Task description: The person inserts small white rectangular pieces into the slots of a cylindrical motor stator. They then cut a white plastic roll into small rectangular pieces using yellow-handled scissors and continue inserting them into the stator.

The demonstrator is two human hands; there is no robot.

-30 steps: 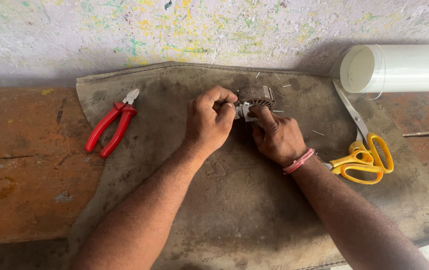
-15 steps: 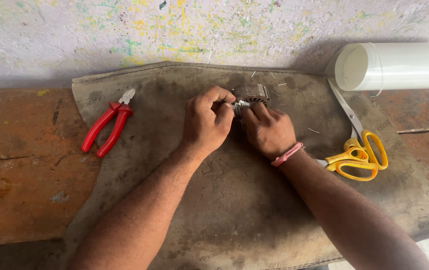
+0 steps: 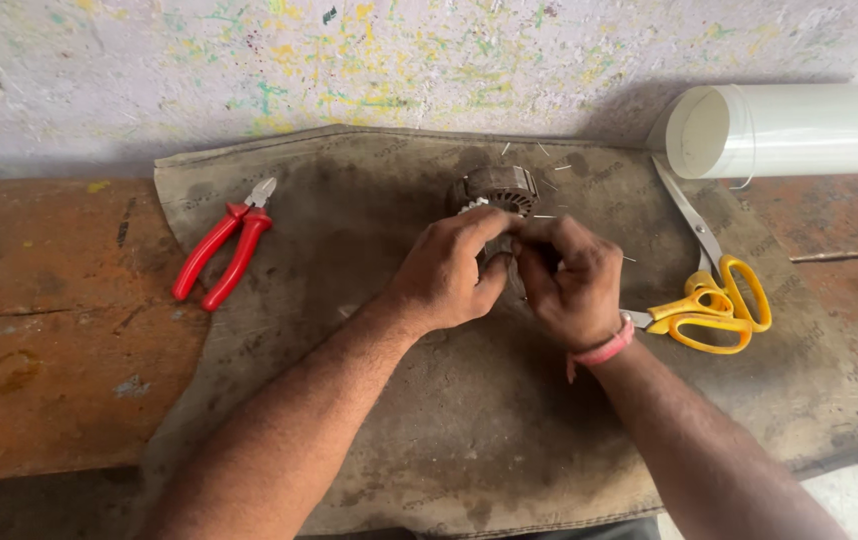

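A round, ribbed metal motor core (image 3: 497, 189) lies on a worn grey mat (image 3: 429, 420). My left hand (image 3: 446, 275) and my right hand (image 3: 574, 283) meet just in front of it, fingertips pinched together on a small piece at the core's near edge. What they pinch is too small and too hidden to name. A pink band circles my right wrist.
Red-handled pliers (image 3: 224, 254) lie at the mat's left edge. Yellow-handled scissors (image 3: 709, 290) lie to the right of my right hand. A white plastic tube (image 3: 779, 130) rests on its side at the back right, against a paint-speckled wall. Orange-brown bench surface (image 3: 39, 320) extends left.
Both hands have drawn slightly toward me, uncovering more of the metal core behind them. The view has shifted a little; the tools stay where they were.
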